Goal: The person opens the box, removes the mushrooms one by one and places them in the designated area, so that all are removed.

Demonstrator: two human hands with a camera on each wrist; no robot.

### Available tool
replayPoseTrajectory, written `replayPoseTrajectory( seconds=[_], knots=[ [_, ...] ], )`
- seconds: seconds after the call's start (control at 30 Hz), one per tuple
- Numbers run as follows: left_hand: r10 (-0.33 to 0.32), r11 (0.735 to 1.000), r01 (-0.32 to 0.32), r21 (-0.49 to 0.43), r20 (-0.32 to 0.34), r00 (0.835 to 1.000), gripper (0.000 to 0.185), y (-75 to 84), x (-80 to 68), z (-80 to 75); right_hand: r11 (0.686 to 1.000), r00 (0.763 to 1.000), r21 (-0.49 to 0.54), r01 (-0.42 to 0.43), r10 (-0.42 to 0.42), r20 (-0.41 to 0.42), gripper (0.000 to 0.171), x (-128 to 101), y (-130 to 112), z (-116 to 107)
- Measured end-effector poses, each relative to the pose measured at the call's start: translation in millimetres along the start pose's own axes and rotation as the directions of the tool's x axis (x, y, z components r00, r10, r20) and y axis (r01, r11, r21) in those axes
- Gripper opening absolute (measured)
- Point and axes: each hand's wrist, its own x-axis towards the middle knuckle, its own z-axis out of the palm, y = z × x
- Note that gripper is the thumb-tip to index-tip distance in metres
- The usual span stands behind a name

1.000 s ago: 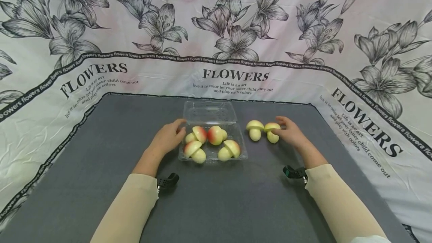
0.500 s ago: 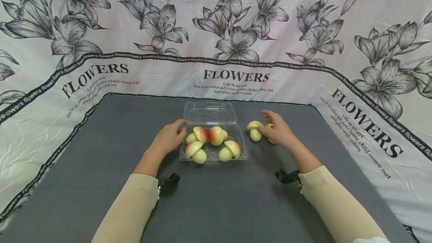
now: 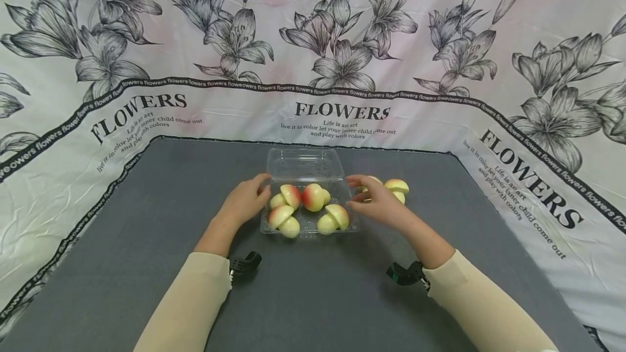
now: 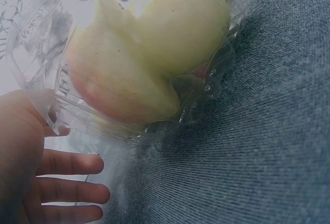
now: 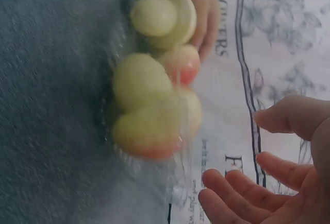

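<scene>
A clear plastic clamshell box (image 3: 305, 228) lies open, its lid (image 3: 304, 164) tipped back. Several pale yellow-green mushroom-shaped pieces with red blush, one being the front-right mushroom-shaped piece (image 3: 333, 218), sit inside. My left hand (image 3: 243, 200) pinches the box's left rim between thumb and forefinger; the other fingers (image 4: 72, 162) stretch out straight below it in the left wrist view. At the box's right side is my right hand (image 3: 379, 202), fingers spread and holding nothing. In the right wrist view, the right hand (image 5: 278, 183) shows apart from the box, thumb and fingers separated.
Right of the box lie two more mushroom-shaped pieces; the farther mushroom-shaped piece (image 3: 397, 186) shows, while the other is mostly hidden behind my right hand. A dark grey table (image 3: 313, 292) spreads underneath. White flower-printed cloth (image 3: 337, 31) rises behind and along both sides.
My right hand has moved left from the two loose mushroom-shaped pieces to the box's right edge. The left hand stays at the left rim. The pieces have not visibly moved.
</scene>
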Motion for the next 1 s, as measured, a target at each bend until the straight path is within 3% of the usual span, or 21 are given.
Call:
replayPoseTrajectory(
  seconds=[0.13, 0.27, 0.37, 0.47, 0.6, 1.0],
  knots=[
    [-0.006, 1.000, 0.006, 0.002, 0.001, 1.000, 0.048, 0.6, 0.4, 0.3, 0.999, 1.000, -0.050, -0.003, 0.004, 0.023, 0.057, -3.2, -3.7, 9.8],
    [-0.005, 1.000, 0.005, 0.005, -0.003, 1.000, 0.049, 1.0, 0.4, 0.3, 0.981, 0.999, -0.188, 0.041, -0.042, -0.002, 0.048, -5.1, -4.9, 20.9],
    [-0.008, 1.000, 0.008, 0.000, 0.002, 1.000, 0.048, 1.7, 0.2, 0.4, 0.927, 0.991, -0.357, 0.112, -0.131, -0.028, 0.034, -5.5, -5.0, 30.6],
    [-0.011, 1.000, 0.011, -0.005, 0.004, 1.000, 0.048, 1.9, 0.1, 0.7, 0.847, 0.976, -0.505, 0.165, -0.215, -0.041, 0.029, -4.2, -4.8, 39.3],
    [-0.015, 1.000, 0.015, -0.008, 0.000, 1.000, 0.048, 2.0, -0.3, 2.1, 0.794, 0.963, -0.577, 0.192, -0.266, -0.047, 0.029, -2.0, -3.0, 45.7],
    [-0.008, 1.000, 0.008, 0.001, -0.009, 1.000, 0.047, 1.8, 0.7, 1.9, 0.815, 0.945, -0.539, 0.215, -0.313, -0.097, 0.031, -2.3, 1.0, 46.1]
  ],
)
